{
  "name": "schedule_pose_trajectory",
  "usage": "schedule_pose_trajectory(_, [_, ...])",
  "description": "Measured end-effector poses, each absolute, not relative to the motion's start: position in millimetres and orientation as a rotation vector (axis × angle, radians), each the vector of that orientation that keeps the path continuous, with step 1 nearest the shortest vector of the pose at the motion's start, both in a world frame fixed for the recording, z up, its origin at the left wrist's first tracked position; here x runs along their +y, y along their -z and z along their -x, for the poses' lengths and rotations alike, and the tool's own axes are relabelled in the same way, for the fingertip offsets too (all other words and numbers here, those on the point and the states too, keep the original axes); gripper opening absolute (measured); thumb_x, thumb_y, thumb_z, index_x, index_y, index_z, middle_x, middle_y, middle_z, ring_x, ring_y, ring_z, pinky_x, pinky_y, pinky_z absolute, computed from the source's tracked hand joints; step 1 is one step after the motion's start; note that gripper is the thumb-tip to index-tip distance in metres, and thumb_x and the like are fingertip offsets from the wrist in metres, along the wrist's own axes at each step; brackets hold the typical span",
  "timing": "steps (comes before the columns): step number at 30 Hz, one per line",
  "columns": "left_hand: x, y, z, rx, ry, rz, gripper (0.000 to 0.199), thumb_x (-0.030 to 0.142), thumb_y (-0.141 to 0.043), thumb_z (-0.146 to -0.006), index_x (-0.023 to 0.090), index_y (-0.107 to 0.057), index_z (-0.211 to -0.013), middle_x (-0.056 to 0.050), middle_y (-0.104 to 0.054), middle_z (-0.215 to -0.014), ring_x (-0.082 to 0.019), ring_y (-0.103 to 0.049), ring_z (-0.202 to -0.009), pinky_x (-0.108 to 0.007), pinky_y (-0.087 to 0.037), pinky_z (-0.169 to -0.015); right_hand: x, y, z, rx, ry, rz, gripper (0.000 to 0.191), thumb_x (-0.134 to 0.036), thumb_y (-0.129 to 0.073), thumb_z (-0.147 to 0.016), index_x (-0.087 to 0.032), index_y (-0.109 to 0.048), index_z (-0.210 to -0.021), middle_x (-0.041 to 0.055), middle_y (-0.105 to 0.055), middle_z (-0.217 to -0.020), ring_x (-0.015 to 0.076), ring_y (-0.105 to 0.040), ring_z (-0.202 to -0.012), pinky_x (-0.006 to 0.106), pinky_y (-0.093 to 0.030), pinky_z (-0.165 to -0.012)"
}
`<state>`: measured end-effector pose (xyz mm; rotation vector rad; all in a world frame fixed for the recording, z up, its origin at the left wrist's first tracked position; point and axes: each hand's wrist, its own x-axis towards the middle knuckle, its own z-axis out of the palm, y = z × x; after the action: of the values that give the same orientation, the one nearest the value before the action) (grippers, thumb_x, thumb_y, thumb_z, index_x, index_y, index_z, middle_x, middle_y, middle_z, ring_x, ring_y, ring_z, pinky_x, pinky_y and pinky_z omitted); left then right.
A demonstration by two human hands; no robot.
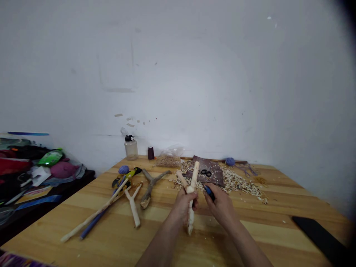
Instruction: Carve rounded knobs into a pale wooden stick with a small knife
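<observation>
My left hand [187, 203] is closed around the middle of a peeled, pale forked stick [195, 172], held above the table with its prongs pointing up and away. Its lower end is carved, with notches and a tapered tip. Just to the right, my right hand [222, 203] grips a blue-and-black handled tool [209, 193]; its working end cannot be made out. Hand and tool are close to the stick, apparently not touching it. Behind both hands lie wood shavings [239, 181], a dark brown sheet [205, 163] and black-handled scissors [206, 172].
A smaller peeled fork [134, 209], a bark-covered fork [150, 187] and a long pale stick [94, 215] lie left. A bottle [131, 148], thread spool [150, 153] and plastic bag [169, 160] stand near the wall. A black flat object [319, 235] lies right.
</observation>
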<state>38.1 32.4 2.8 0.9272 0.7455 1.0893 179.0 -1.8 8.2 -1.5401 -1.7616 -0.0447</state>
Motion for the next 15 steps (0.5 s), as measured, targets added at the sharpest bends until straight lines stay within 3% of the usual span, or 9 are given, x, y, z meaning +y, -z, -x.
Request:
schedule_pose_trajectory(7, [32, -14, -32, 0.700, -0.941, -0.826, 0.025, 0.024, -0.058, -0.055, 0.020, -0.037, -0.068, 0.009, -0.041, -0.047, -0.003, -0.032, -0.032, -0.018, -0.018, -0.035, -12, -20, -172, -2.000, 0.261, 1.715, 0.027, -0.017, -0.042, -0.082, -0.024, -0.056, -0.103, 0.0036, -0.061, -0.094, 0.0160, -0.056, -0.081, 0.024, -0.036, -0.066])
schedule_pose_trajectory(15, [29, -9, -35, 0.813, -0.850, -0.889, 0.029, 0.029, -0.060, -0.054, 0.021, -0.039, -0.073, 0.011, -0.040, -0.045, -0.004, -0.031, -0.031, -0.018, -0.016, -0.035, -18, -32, -171, -2.087, 0.366, 1.844, 0.027, -0.016, -0.046, -0.081, -0.026, -0.055, -0.105, 0.0027, -0.059, -0.092, 0.0161, -0.054, -0.081, 0.024, -0.031, -0.066])
